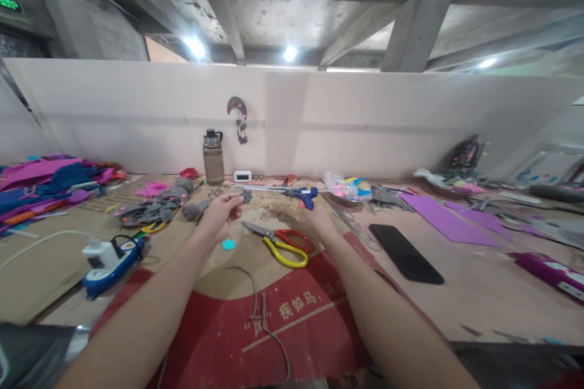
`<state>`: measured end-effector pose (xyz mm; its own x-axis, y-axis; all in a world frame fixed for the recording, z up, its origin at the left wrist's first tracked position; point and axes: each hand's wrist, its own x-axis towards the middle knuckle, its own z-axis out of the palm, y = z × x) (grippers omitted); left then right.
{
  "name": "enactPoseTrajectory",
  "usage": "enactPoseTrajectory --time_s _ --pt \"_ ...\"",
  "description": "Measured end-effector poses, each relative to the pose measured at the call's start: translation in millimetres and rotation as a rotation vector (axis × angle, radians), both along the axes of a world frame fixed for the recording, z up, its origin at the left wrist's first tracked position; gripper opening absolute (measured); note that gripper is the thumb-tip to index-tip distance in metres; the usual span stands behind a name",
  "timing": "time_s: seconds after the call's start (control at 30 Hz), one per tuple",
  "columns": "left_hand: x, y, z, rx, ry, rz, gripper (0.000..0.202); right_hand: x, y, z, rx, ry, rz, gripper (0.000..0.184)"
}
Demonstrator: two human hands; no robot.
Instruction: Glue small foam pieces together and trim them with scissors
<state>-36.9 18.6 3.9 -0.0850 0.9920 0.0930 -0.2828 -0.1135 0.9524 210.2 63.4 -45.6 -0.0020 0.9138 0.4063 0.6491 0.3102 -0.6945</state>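
Note:
My left hand [222, 214] pinches a small grey felt piece [247, 196] between thumb and fingertips. In my right hand [318, 217] is a blue glue gun [309, 197] with a red trigger, its nozzle facing left towards the grey piece. The hand's fingers are partly hidden. Below and between the hands lie scissors [292, 254] with one yellow and one red handle, blades partly apart. A turquoise flower-shaped cutout [229, 245] rests near my left wrist. Grey cord [255, 298] trails over the red and brown printed cardboard [314, 340] in front of me.
A blue power strip [112, 267] with a white plug and a pile of grey felt pieces [157, 209] are on the left. A bottle [213, 158] stands by the partition. To the right lie a black phone [405, 253], purple sheets [451, 219] and a magenta object [550, 271].

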Motion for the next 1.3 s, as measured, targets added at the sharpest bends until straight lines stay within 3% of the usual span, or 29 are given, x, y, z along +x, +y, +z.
enactPoseTrajectory --time_s 0.07,0.17,0.23,0.47,0.77,1.3 --pt "0 0 0.7 -0.008 -0.021 -0.005 0.020 -5 -2 6.8 -0.056 0.169 -0.006 0.033" --pt "1 -1 1.1 -0.033 -0.045 0.005 0.015 -14 -8 16.7 -0.134 0.515 0.092 0.033" --pt "2 -2 1.5 -0.045 -0.055 0.012 0.014 -21 -16 22.6 -0.135 0.592 0.168 0.033" --pt "2 -3 2.6 -0.060 -0.088 0.047 0.012 -35 -59 38.4 -0.037 0.536 0.352 0.028" --pt "6 -6 5.4 -0.026 -0.100 0.065 0.013 -48 -73 29.8 0.007 0.492 0.509 0.028" --pt "10 -10 8.9 0.006 -0.119 0.023 0.008 -46 -70 26.7 0.009 0.416 0.445 0.026"
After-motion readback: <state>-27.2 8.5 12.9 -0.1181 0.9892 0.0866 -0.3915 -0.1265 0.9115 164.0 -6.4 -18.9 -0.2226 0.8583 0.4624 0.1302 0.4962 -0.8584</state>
